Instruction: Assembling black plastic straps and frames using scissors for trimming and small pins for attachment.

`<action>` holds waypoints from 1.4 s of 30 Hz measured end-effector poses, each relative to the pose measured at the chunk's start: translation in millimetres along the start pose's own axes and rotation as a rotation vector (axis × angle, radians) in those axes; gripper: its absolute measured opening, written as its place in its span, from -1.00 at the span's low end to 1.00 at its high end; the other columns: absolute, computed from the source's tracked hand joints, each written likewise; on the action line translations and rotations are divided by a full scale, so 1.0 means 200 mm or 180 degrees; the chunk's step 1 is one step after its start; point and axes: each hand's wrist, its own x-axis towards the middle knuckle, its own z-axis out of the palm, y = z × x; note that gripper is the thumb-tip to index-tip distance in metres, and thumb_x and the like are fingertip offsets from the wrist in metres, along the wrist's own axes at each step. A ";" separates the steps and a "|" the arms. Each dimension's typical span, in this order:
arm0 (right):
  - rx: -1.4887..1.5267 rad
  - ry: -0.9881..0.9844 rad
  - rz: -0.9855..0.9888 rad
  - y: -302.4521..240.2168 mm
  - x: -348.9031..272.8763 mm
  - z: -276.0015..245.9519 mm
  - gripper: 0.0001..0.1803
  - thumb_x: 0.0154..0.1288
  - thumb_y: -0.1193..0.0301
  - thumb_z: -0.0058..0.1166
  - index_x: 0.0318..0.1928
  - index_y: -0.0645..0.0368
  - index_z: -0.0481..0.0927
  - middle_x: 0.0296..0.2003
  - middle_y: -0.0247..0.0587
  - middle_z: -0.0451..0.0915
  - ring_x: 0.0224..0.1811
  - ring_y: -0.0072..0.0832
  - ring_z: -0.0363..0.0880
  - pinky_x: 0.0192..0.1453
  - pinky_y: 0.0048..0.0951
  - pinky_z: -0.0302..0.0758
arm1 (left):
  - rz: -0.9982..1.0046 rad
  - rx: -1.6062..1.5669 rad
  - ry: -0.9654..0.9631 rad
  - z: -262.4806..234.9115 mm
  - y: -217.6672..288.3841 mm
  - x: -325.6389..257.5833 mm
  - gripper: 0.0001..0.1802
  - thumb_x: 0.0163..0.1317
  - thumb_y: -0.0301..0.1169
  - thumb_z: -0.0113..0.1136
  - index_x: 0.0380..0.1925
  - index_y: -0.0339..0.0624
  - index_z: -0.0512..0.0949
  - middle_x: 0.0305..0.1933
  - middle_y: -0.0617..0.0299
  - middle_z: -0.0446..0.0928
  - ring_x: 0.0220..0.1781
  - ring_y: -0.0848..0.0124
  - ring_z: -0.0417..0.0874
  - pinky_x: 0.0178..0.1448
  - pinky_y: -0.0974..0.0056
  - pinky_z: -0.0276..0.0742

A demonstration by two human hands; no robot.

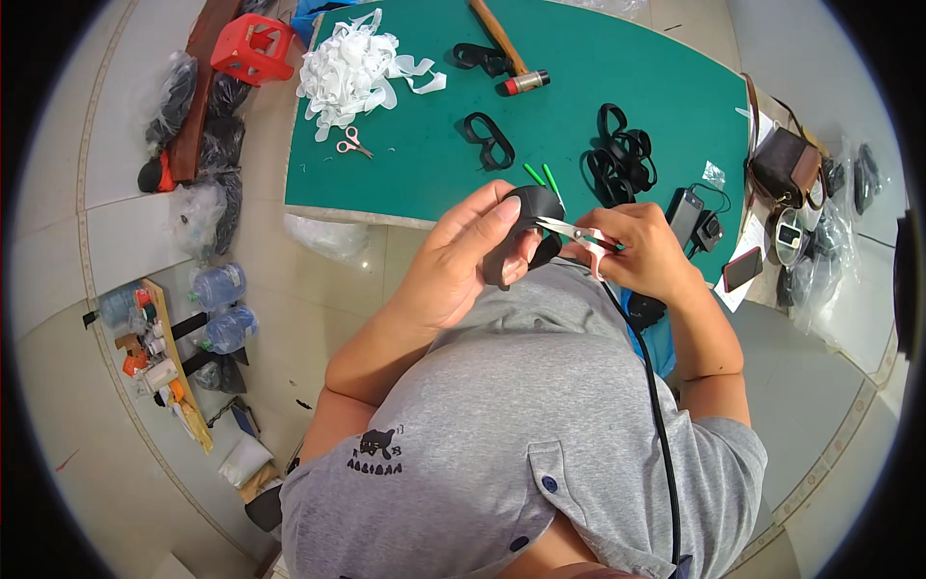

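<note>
My left hand point(470, 246) pinches a black looped strap point(531, 207), thumb on its outer side, above the near edge of the green table. Small scissors point(579, 233) with pink handles are in my right hand point(648, 246), its fingers around the handles. The blades point left and meet the strap's edge; whether they cut into it I cannot tell. On the table just beyond my hands lie two green sticks point(542, 178), a black looped strap point(488, 141) and a heap of similar black straps point(620, 154).
The green table point(405, 183) carries a pile of white cut pieces point(345, 72), a second pair of pink scissors point(354, 144) and a hammer point(508, 48). At right are a black adapter point(684, 218), a phone point(743, 270) and a brown bag point(786, 164). A red stool point(253, 48) stands left.
</note>
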 end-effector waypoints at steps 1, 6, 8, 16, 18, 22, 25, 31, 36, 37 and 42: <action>0.0001 0.0003 0.0003 0.00 0.00 0.00 -0.78 -0.06 0.44 0.37 -0.42 0.20 0.58 -0.73 -0.29 0.43 -0.68 -0.40 0.43 -0.59 -0.45 0.27 | -0.0019 0.0044 0.0019 0.00 0.01 0.00 -0.73 0.42 -0.25 -0.07 -0.10 -0.23 0.42 -0.39 0.28 0.45 -0.47 0.62 0.34 -0.37 0.51 0.27; -0.0216 -0.0260 0.0003 0.01 0.00 -0.04 -0.70 -0.22 0.59 0.21 -0.34 0.13 0.56 -0.69 -0.20 0.46 -0.62 -0.26 0.48 -0.53 -0.28 0.39 | -0.0077 0.0193 -0.0002 -0.01 0.01 0.00 -0.75 0.42 -0.26 -0.08 -0.14 -0.23 0.42 -0.43 0.30 0.45 -0.49 0.63 0.33 -0.38 0.52 0.27; -0.0223 -0.0224 -0.0034 0.01 0.00 -0.04 -0.76 -0.15 0.53 0.28 -0.36 0.16 0.57 -0.70 -0.22 0.45 -0.64 -0.29 0.46 -0.56 -0.34 0.35 | -0.0118 0.0310 0.0087 0.00 0.02 0.00 -0.76 0.43 -0.27 -0.09 -0.17 -0.24 0.43 -0.44 0.30 0.45 -0.50 0.64 0.32 -0.39 0.52 0.27; -0.0424 -0.0265 -0.0082 0.00 0.02 -0.07 -0.75 -0.11 0.47 0.38 -0.38 0.17 0.59 -0.73 -0.25 0.39 -0.69 -0.32 0.41 -0.60 -0.39 0.28 | -0.0176 0.0423 0.0006 -0.01 0.04 0.02 -0.77 0.43 -0.28 -0.09 -0.24 -0.22 0.43 -0.45 0.31 0.43 -0.50 0.63 0.33 -0.41 0.51 0.27; -0.0390 -0.0194 -0.0122 -0.01 0.03 -0.07 -0.74 -0.14 0.45 0.40 -0.39 0.17 0.58 -0.75 -0.26 0.37 -0.70 -0.32 0.40 -0.61 -0.39 0.27 | -0.0202 0.0442 -0.0009 -0.01 0.05 0.02 -0.77 0.42 -0.28 -0.08 -0.26 -0.21 0.42 -0.46 0.31 0.43 -0.50 0.63 0.34 -0.42 0.51 0.28; -0.0470 -0.0248 -0.0203 0.00 0.04 -0.09 -0.74 -0.14 0.44 0.40 -0.40 0.16 0.58 -0.75 -0.28 0.36 -0.70 -0.32 0.40 -0.61 -0.38 0.27 | -0.0289 0.0348 -0.0016 0.00 0.06 0.03 -0.78 0.42 -0.28 -0.06 -0.31 -0.19 0.41 -0.46 0.32 0.42 -0.51 0.64 0.34 -0.43 0.51 0.28; -0.0658 -0.0290 -0.0283 0.03 0.03 -0.08 -0.76 -0.13 0.47 0.37 -0.40 0.16 0.58 -0.75 -0.28 0.38 -0.69 -0.32 0.42 -0.60 -0.38 0.29 | -0.0321 0.0349 0.0003 0.00 0.06 0.03 -0.78 0.41 -0.27 -0.06 -0.33 -0.19 0.41 -0.46 0.32 0.42 -0.51 0.64 0.35 -0.44 0.50 0.28; -0.0758 -0.0278 -0.0278 0.05 0.03 -0.09 -0.77 -0.14 0.50 0.35 -0.40 0.16 0.59 -0.74 -0.25 0.41 -0.67 -0.31 0.46 -0.59 -0.38 0.34 | -0.0416 0.0352 0.0013 -0.03 0.05 0.04 -0.78 0.40 -0.27 -0.03 -0.32 -0.18 0.41 -0.46 0.31 0.42 -0.52 0.64 0.34 -0.48 0.50 0.27; -0.0181 -0.0087 0.0060 -0.02 0.05 -0.15 -0.74 -0.09 0.40 0.40 -0.35 0.19 0.62 -0.77 -0.27 0.35 -0.72 -0.39 0.38 -0.61 -0.42 0.23 | -0.0506 0.0186 -0.0090 -0.03 0.07 0.04 -0.80 0.39 -0.28 -0.02 -0.30 -0.19 0.42 -0.45 0.29 0.42 -0.52 0.64 0.35 -0.51 0.51 0.27; -0.0178 -0.0090 0.0056 -0.02 0.05 -0.15 -0.74 -0.09 0.40 0.40 -0.35 0.19 0.62 -0.77 -0.27 0.35 -0.72 -0.39 0.38 -0.61 -0.42 0.23 | -0.0549 0.0177 -0.0072 -0.03 0.07 0.04 -0.78 0.40 -0.27 -0.03 -0.29 -0.21 0.43 -0.45 0.28 0.43 -0.52 0.63 0.36 -0.50 0.50 0.27; -0.0094 -0.0505 -0.0013 -0.01 0.04 -0.15 -0.70 -0.10 0.34 0.42 -0.35 0.19 0.63 -0.80 -0.31 0.30 -0.75 -0.40 0.34 -0.62 -0.41 0.20 | -0.0698 0.0148 0.0125 -0.02 0.08 0.03 -0.72 0.42 -0.23 -0.07 -0.29 -0.24 0.45 -0.46 0.24 0.46 -0.52 0.59 0.37 -0.48 0.48 0.29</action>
